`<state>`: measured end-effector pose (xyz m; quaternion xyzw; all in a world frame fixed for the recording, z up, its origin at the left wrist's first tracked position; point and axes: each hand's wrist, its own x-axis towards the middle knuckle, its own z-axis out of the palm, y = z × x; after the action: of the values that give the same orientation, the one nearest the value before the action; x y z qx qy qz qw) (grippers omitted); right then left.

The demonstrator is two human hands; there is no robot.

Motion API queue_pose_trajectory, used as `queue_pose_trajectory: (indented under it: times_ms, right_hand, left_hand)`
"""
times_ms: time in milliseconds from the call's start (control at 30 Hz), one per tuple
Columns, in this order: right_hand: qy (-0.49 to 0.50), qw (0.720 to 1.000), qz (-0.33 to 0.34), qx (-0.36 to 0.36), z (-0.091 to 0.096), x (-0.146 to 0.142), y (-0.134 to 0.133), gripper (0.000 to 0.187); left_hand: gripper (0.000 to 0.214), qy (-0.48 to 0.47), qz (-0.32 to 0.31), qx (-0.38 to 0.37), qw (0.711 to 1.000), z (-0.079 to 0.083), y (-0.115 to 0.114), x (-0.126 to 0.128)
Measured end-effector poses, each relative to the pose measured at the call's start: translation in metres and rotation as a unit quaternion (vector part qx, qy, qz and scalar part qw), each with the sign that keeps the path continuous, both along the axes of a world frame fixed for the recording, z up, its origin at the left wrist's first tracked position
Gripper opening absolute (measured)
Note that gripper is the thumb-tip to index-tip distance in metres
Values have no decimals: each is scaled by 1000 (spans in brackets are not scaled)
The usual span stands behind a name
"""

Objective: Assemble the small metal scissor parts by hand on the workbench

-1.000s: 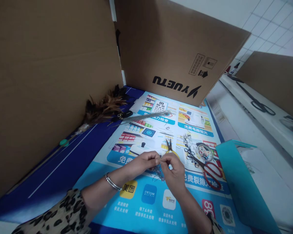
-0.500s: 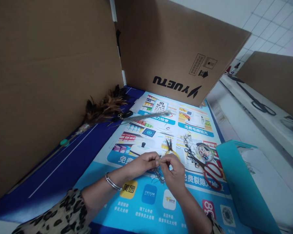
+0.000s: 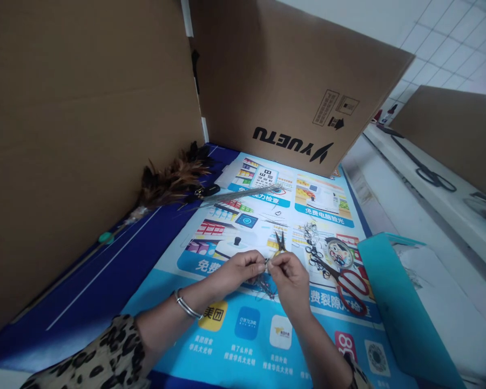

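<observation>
Close together over the printed mat, my left hand (image 3: pixel 247 267) and my right hand (image 3: pixel 290 275) are both closed in a pinch. Between their fingertips is a thin wire (image 3: pixel 267 265), too small to see in detail. A silvery tangle of linked or bent wire (image 3: pixel 265 286) lies or hangs just below my left fingers; which of the two I cannot tell. Right behind my hands are small pliers or snips (image 3: pixel 281 242) with yellow handles, partly covered by my right hand. Scissors with red handles (image 3: pixel 352 289) lie to the right, beside several small dark wire loops (image 3: pixel 314 251).
A bundle of straight thin wires (image 3: pixel 247 193) lies farther back, near a feather duster (image 3: pixel 174 175). Cardboard panels (image 3: pixel 299 70) wall off the back and left. A teal open box (image 3: pixel 405 308) stands at right. Black-handled scissors (image 3: pixel 429 175) lie on a ledge beyond.
My right hand has moved slightly right, opening a small gap between the fingertips. The wire tangle below has shifted a little. My left hand has barely moved.
</observation>
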<state>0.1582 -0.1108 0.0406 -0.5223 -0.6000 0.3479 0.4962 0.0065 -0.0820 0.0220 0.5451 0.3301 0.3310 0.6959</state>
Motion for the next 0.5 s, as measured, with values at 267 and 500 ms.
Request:
queue_pose_trajectory:
  times_ms: [267, 500]
  right_hand:
    - [-32, 996, 30, 80, 2, -4, -3, 10]
    - [-19, 998, 53, 19, 5, -3, -1, 11]
  left_hand:
    - [27, -22, -20, -50, 998, 0, 1, -1]
    - [30, 13, -64, -9, 998, -4, 4, -3]
